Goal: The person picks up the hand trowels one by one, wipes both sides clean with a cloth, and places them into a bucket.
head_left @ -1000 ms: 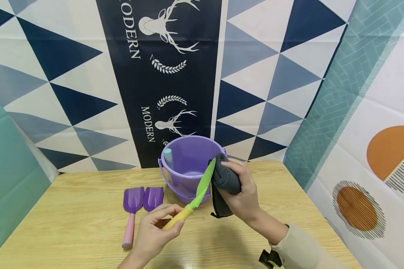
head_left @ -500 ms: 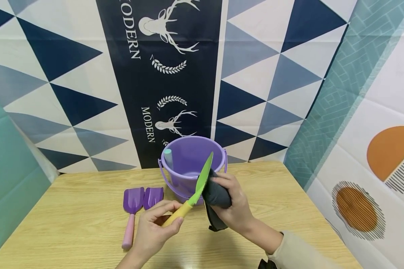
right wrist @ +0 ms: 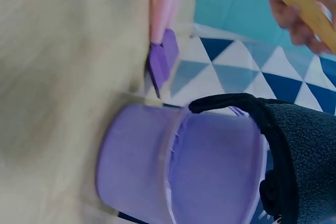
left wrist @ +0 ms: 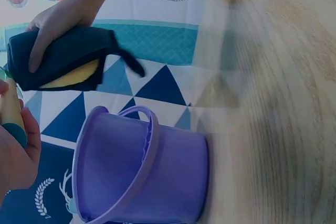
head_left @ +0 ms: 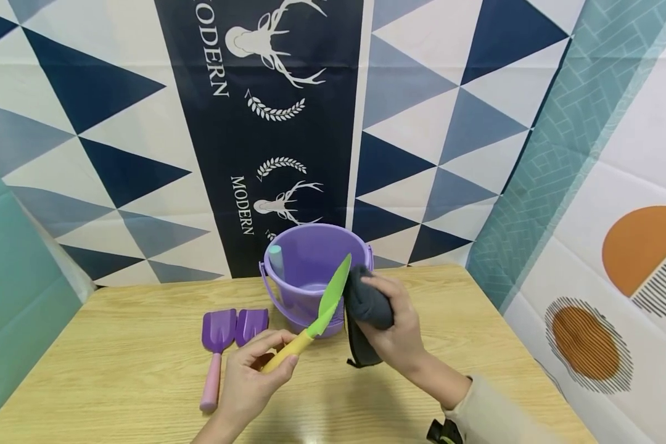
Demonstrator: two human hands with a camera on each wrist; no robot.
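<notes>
My left hand (head_left: pixel 250 379) grips the yellow handle of a toy trowel (head_left: pixel 335 287), its green blade angled up in front of the bucket. In my right hand (head_left: pixel 396 324) is a folded dark grey cloth (head_left: pixel 369 302), held beside the blade, which overlaps its edge in the head view. A yellow patch shows on the cloth's underside in the left wrist view, and a dark strip hangs from it. Behind both hands stands a purple bucket (head_left: pixel 296 308) with its handle lowered to the front. A pale blue, round-ended stick (head_left: pixel 276 262) leans inside it.
Two purple toy shovels with pink handles lie left of the bucket: one shovel (head_left: pixel 219 330) in full view, the other shovel (head_left: pixel 252 325) partly behind my left hand. The wooden table (head_left: pixel 116 364) meets a patterned backdrop (head_left: pixel 288 129) just behind the bucket.
My right hand has slid the cloth down along the blade, then back up and to the right. My left hand and the trowel have hardly moved; bucket and shovels stay put.
</notes>
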